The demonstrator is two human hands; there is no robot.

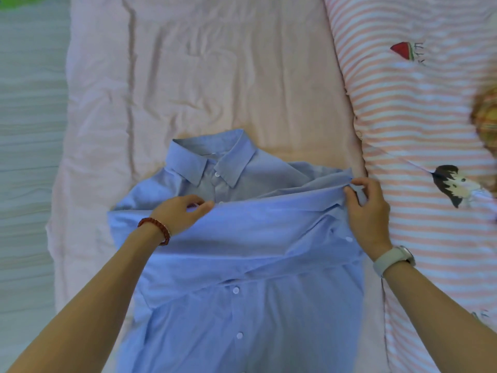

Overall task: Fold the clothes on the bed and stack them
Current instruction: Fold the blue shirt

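Note:
A light blue button-up shirt [242, 265] lies front up on the pink bed sheet [215, 76], collar pointing away from me. A sleeve is stretched sideways across the chest. My left hand [180, 211], with a red bead bracelet on the wrist, pinches the sleeve's upper edge just below the collar. My right hand [368, 211], with a white watch on the wrist, grips the sleeve's end at the shirt's right side, fingers curled round the cloth. White buttons run down the placket toward me.
A pink-and-white striped quilt [419, 130] with cartoon prints lies bunched along the right of the bed. A yellowish plaid item [486, 117] shows at the right edge. Pale floor [27, 157] runs along the left.

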